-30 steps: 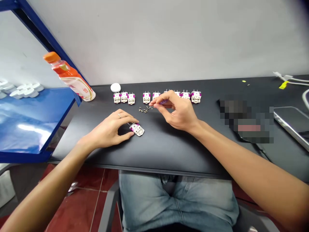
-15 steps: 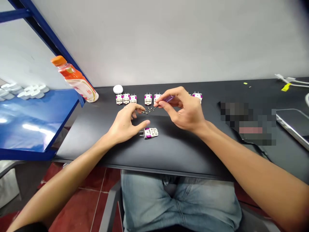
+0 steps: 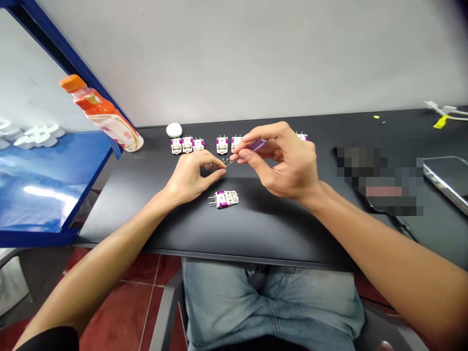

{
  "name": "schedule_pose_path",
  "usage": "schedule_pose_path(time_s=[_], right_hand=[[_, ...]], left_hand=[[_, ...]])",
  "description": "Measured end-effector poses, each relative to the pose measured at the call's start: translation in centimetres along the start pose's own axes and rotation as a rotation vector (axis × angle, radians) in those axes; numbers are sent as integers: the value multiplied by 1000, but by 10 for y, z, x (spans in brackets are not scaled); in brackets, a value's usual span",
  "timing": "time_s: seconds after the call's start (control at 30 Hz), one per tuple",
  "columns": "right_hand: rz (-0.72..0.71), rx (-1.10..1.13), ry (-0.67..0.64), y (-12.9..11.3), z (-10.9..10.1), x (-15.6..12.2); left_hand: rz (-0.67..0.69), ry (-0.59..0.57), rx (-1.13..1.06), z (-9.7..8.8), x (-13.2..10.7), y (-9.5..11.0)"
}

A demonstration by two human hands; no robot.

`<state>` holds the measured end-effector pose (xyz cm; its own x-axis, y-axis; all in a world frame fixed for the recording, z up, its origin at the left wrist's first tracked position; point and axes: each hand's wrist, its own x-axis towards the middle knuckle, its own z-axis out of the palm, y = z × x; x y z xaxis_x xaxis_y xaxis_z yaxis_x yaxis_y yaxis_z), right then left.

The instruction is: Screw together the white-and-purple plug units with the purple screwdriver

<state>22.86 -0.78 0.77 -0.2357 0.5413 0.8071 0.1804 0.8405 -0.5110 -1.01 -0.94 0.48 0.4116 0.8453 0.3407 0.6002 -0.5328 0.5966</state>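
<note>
My right hand (image 3: 283,163) grips a small screwdriver with a purple handle (image 3: 256,144), its thin metal tip pointing left. My left hand (image 3: 192,174) pinches thumb and forefinger together right at that tip, over a small pile of tiny screws (image 3: 223,160); what it pinches is too small to name. A white and purple plug part (image 3: 224,199) with two metal prongs lies loose on the black table (image 3: 256,224), just below both hands. A row of several similar plug parts (image 3: 186,145) stands further back, partly hidden by my right hand.
An orange-capped drink bottle (image 3: 104,117) leans at the table's back left beside a blue shelf (image 3: 47,180) holding white caps. A white round object (image 3: 174,129) sits behind the row. A blurred item and a phone (image 3: 446,180) lie at the right; cables are at the far right.
My left hand let go of the plug part and moved up to the screws, pinching at the screwdriver tip. The plug part was slid to the right and turned. My right hand rose slightly.
</note>
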Motion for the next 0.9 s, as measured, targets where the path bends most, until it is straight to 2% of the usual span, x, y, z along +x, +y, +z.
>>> schedule_pose_path(time_s=[0.23, 0.4, 0.6, 0.67, 0.77, 0.9], right_hand=[[0, 8, -25, -1, -2, 1], [-39, 23, 17, -5, -3, 4], [-70, 71, 3, -5, -4, 4], [-54, 110, -35, -6, -6, 5], [3, 190, -179, -9, -10, 6], [60, 214, -280, -12, -11, 5]], left_hand=[[10, 10, -7, -2, -2, 3], [-9, -6, -91, -2, -6, 3], [-31, -13, -168, -2, -7, 3], [-27, -27, -193, -2, -8, 4], [-22, -71, -243, -2, -11, 4], [-4, -176, -290, -2, -13, 5]])
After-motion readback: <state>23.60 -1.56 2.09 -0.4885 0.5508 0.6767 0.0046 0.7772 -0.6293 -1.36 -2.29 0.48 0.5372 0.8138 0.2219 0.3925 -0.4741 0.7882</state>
